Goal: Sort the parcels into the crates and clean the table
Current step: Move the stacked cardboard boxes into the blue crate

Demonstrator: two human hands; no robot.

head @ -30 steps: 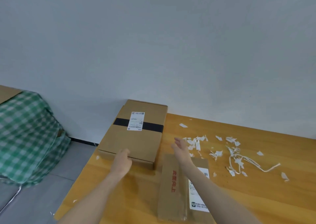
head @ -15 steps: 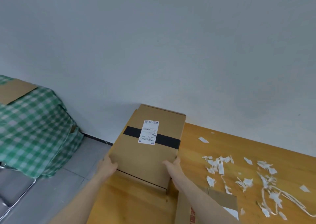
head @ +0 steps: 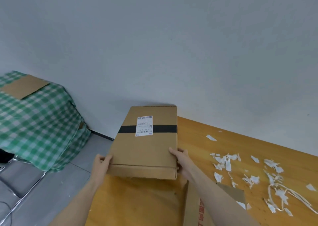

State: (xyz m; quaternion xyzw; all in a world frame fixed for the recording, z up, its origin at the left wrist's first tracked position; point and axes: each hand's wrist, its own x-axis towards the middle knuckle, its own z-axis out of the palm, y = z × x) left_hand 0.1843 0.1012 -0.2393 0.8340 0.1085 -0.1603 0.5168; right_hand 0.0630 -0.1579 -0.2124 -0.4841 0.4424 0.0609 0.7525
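Note:
A flat brown cardboard parcel (head: 146, 148) with a black tape band and a white label is lifted off the wooden table (head: 137, 201), tilted with its far end up. My left hand (head: 101, 163) grips its near left corner, thumb on top. My right hand (head: 179, 158) grips its near right corner, fingers curled round the edge. A second flat brown parcel (head: 196, 208) with red print lies on the table under my right forearm. Torn white paper scraps (head: 227, 162) and a thin paper strip (head: 284, 196) litter the table's right side.
A bulky shape under a green checked cloth (head: 39, 122) stands on the floor at the left, with a piece of cardboard (head: 24, 86) on top. A metal frame (head: 25, 189) lies on the grey floor below it. A plain wall runs behind the table.
Both hands moved from the parcel's near edge to its two near corners and lifted it off the table, swinging it leftward. The view turned left and up.

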